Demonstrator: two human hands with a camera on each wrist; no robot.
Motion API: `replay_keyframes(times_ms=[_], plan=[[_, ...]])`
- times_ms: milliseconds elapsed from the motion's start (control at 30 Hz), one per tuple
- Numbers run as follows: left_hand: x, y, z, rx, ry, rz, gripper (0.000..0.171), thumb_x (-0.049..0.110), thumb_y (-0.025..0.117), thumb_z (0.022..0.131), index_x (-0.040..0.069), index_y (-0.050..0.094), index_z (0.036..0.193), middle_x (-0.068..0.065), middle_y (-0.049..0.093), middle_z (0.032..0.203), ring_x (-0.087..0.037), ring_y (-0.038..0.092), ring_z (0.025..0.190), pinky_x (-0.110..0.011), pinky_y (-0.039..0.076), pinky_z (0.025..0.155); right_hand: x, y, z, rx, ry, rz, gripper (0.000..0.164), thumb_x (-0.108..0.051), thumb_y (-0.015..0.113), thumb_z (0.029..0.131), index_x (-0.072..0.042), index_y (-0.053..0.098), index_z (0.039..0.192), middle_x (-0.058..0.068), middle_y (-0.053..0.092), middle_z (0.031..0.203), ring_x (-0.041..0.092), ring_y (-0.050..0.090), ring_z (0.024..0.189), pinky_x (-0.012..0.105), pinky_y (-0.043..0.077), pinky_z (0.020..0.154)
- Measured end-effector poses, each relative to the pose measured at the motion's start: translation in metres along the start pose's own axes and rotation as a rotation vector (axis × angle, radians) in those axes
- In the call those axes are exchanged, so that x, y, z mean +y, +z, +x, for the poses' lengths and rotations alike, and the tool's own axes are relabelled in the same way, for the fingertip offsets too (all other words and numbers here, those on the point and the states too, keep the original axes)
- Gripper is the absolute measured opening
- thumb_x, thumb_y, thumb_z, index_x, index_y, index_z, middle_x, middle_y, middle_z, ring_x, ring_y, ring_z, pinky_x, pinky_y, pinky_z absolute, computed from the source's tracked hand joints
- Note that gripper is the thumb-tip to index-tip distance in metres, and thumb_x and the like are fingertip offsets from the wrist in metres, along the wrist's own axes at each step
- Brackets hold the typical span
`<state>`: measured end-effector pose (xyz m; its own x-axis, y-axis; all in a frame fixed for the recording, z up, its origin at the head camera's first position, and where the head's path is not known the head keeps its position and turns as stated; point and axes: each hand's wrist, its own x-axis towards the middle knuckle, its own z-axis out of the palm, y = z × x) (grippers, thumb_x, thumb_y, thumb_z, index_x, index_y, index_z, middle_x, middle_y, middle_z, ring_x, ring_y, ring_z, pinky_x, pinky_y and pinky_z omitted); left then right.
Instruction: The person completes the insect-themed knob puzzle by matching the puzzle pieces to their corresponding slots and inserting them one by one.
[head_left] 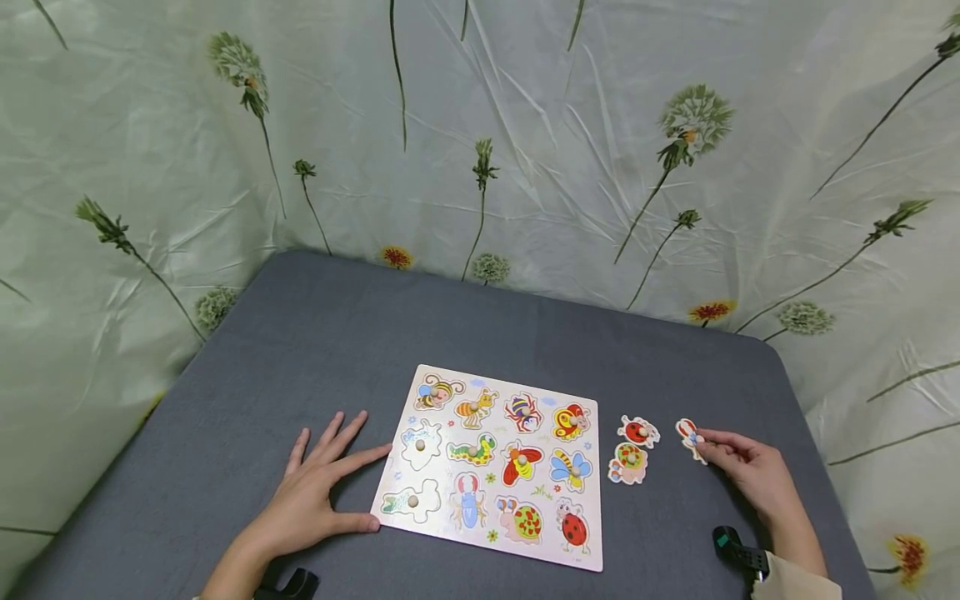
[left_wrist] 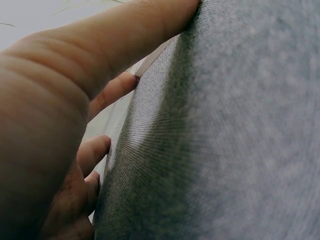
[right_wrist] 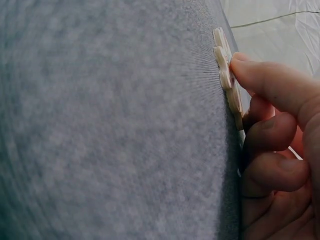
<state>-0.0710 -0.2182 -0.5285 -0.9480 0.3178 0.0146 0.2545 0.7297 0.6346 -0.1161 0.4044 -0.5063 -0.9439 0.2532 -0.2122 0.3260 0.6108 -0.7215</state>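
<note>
A pale wooden peg puzzle board (head_left: 592, 500) lies on the dark grey table. My left hand (head_left: 311, 492) has its fingers spread, with index fingertip and thumb touching the board's left edge. The left wrist view shows that thumb (left_wrist: 125, 37) close up. To the board's right, my right hand (head_left: 753, 471) pinches a stag beetle puzzle piece (head_left: 686, 429) between thumb and fingers. In the right wrist view this wooden piece (right_wrist: 225, 70) appears edge-on, close to the tabletop. A ladybug piece (head_left: 639, 431) and a snail piece (head_left: 628, 463) lie between the board and my right hand.
Several knobbed insect pieces, including a bee (head_left: 435, 396) and a dragonfly (head_left: 572, 471), sit in the board. Its bottom row shows beetle, snail and ladybug pictures without knobs. A flower-patterned curtain (head_left: 540, 108) hangs behind the table (head_left: 337, 317).
</note>
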Motion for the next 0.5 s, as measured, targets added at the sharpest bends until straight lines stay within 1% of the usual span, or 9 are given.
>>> replay_keyframes(times_ms=[100, 300, 500], plan=[[0.0003, -0.0003, 0.0000, -0.001, -0.001, 0.001, 0.094, 0.076, 0.085, 0.067, 0.047, 0.058, 0.152, -0.006, 0.029, 0.179, -0.046, 0.014, 0.167, -0.073, -0.009, 0.128, 0.0014, -0.0001, -0.0003, 0.000, -0.012, -0.023, 0.046, -0.042, 0.082, 0.095, -0.005, 0.080, 0.123, -0.020, 0.062, 0.074, 0.000, 0.053, 0.070, 0.025, 0.044, 0.061], [0.0009, -0.0025, 0.0008, -0.004, -0.003, -0.001, 0.094, 0.075, 0.087, 0.067, 0.046, 0.059, 0.152, -0.007, 0.029, 0.179, -0.047, 0.013, 0.167, -0.075, -0.007, 0.127, 0.0020, 0.0015, -0.0003, 0.014, -0.063, -0.065, 0.050, -0.038, 0.081, 0.097, 0.002, 0.076, 0.127, -0.018, 0.060, 0.074, 0.000, 0.052, 0.068, 0.025, 0.042, 0.060], [0.0008, -0.0030, 0.0013, -0.012, 0.001, -0.001, 0.093, 0.074, 0.087, 0.068, 0.046, 0.058, 0.153, -0.007, 0.028, 0.179, -0.047, 0.012, 0.167, -0.076, -0.007, 0.126, -0.0013, 0.0031, -0.0027, 0.050, -0.095, -0.061, 0.045, -0.033, 0.081, 0.097, 0.004, 0.076, 0.122, -0.019, 0.061, 0.073, 0.000, 0.053, 0.066, 0.025, 0.042, 0.059]])
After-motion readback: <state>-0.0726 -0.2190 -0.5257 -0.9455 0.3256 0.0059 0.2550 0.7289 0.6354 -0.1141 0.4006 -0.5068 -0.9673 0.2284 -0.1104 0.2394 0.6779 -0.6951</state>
